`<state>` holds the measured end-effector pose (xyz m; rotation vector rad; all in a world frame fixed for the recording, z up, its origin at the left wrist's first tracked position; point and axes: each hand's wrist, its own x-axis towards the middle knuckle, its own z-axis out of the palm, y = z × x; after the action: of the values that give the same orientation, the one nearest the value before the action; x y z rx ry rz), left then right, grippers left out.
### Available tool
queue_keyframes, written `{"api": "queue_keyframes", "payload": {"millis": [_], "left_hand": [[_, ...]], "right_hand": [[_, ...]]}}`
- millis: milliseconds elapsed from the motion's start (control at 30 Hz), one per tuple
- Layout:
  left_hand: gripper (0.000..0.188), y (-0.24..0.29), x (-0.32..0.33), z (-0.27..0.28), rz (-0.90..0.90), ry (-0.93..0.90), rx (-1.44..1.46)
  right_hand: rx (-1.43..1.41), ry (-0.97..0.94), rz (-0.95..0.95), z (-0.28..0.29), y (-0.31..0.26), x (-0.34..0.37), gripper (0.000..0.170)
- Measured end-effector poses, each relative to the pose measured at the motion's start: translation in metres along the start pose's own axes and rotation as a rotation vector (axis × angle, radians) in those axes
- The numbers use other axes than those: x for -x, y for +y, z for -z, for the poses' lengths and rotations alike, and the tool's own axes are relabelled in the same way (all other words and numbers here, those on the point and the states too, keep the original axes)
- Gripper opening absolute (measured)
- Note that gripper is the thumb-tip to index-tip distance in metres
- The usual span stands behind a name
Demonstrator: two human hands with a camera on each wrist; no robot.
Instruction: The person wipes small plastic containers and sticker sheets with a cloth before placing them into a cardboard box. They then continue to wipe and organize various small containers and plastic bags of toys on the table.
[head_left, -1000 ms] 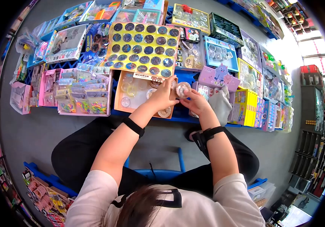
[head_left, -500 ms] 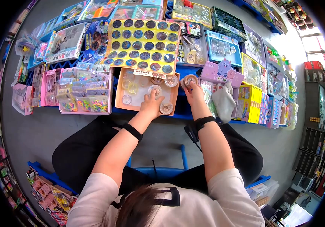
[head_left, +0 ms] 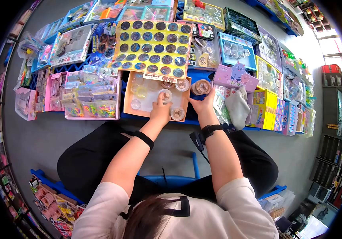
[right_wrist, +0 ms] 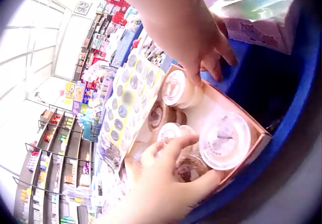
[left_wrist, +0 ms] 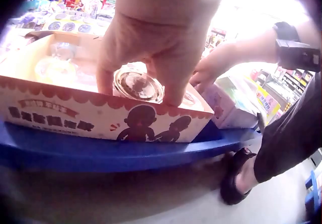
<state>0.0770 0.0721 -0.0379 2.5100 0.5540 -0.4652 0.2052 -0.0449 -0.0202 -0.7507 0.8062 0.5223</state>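
Observation:
In the head view, my left hand [head_left: 161,111] reaches into an orange-edged cardboard box [head_left: 129,109]. The left wrist view shows its thumb and fingers on either side of a clear round plastic tub [left_wrist: 138,85]. Another round tub [head_left: 177,113] stands in the box's near right corner, close to the thumb. Just outside the box on the right, my right hand [head_left: 204,104] has thumb and fingers spread at the near side of round tubs [head_left: 201,86]. In the right wrist view this hand [right_wrist: 201,53] hides those tubs.
A yellow sheet of round discs [head_left: 153,47] lies across the box's far edge. Pink boxes of bagged toys [head_left: 91,95] stand left. A purple box [head_left: 234,77], a grey cloth [head_left: 236,107] and yellow boxes [head_left: 260,109] stand right, all on a blue crate.
My left hand has moved from the box's right edge back down into the box. My right hand has carried a tub to the right of the box, and its fingers have spread.

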Motion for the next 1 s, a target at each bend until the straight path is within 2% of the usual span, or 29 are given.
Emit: {"api": "queue_keyframes", "payload": {"millis": [33,67,100,200,333,433,567,733,800,833,900,967,1000], "left_hand": [[0.059,-0.002,-0.001,-0.001,0.003,0.001,-0.007],[0.060,-0.003,-0.001,-0.002,-0.010,0.016,0.010],[0.060,-0.004,-0.001,-0.003,-0.024,0.030,0.028],[0.060,-0.004,-0.002,-0.005,-0.022,0.037,0.031],[0.058,-0.004,-0.003,-0.008,-0.017,0.036,0.031],[0.057,-0.006,-0.004,-0.011,-0.044,0.071,0.041],[0.056,-0.007,-0.001,-0.012,-0.055,0.089,0.053],[0.054,-0.002,0.001,-0.011,-0.062,0.168,0.045],[0.050,-0.004,-0.002,-0.012,-0.054,0.162,0.027],[0.047,-0.005,-0.003,-0.012,-0.048,0.158,0.008],[0.044,-0.008,-0.001,-0.010,-0.056,0.174,-0.001],[0.041,-0.008,-0.001,-0.011,-0.075,0.185,-0.012],[0.039,-0.009,-0.005,-0.015,-0.074,0.204,-0.013]], "right_hand": [[-0.029,-0.061,0.017,0.000,0.003,0.000,0.090],[-0.089,-0.015,-0.064,0.001,0.003,-0.008,0.082],[-0.091,-0.014,-0.069,0.002,0.002,-0.010,0.082],[-0.082,-0.144,-0.155,0.005,-0.003,-0.023,0.080],[-0.110,-0.196,-0.126,0.008,-0.010,-0.044,0.073],[-0.042,-0.101,-0.068,-0.004,-0.012,-0.039,0.074],[0.029,-0.132,-0.091,-0.005,-0.016,-0.043,0.074],[0.019,-0.056,-0.114,-0.001,-0.012,-0.041,0.074],[0.223,0.172,0.027,0.006,-0.004,-0.038,0.064],[0.224,0.171,0.027,0.011,0.002,-0.032,0.064],[0.654,0.311,0.309,0.027,0.021,-0.013,0.048],[1.389,0.076,0.814,0.062,0.051,-0.014,0.038],[1.620,-0.087,0.934,0.063,0.060,0.005,0.040]]}}
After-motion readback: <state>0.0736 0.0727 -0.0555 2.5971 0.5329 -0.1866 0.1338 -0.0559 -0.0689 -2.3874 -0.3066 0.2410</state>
